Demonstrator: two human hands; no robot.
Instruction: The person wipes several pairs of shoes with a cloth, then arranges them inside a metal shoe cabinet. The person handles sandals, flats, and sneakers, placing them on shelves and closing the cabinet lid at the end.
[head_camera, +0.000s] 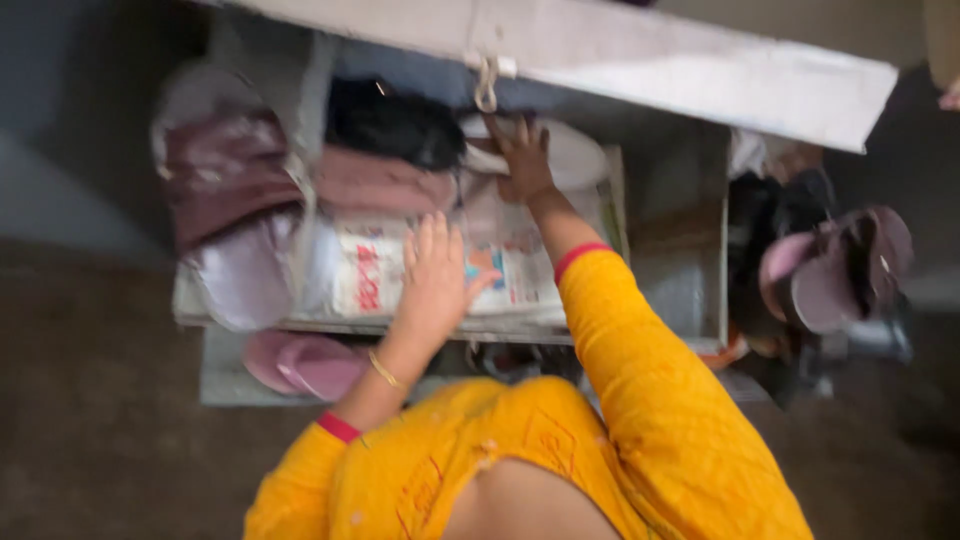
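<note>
The left hand (433, 282) lies flat and open on the newspaper (500, 265) lining the shelf (680, 270) while the right hand (522, 158) reaches back, fingers spread on a white bundle (575, 155); folded clothes (375, 180) already sit alongside, the paper's right part bare

Newspaper (500, 265) flat on shelf (340, 325)

One view only — a camera worn on the head, looking steeply down past the person's own chest and yellow sleeves. It sits close above a low open shelf (450, 325) lined with newspaper (520, 270), the floor showing at both sides — the picture is blurred.
</note>
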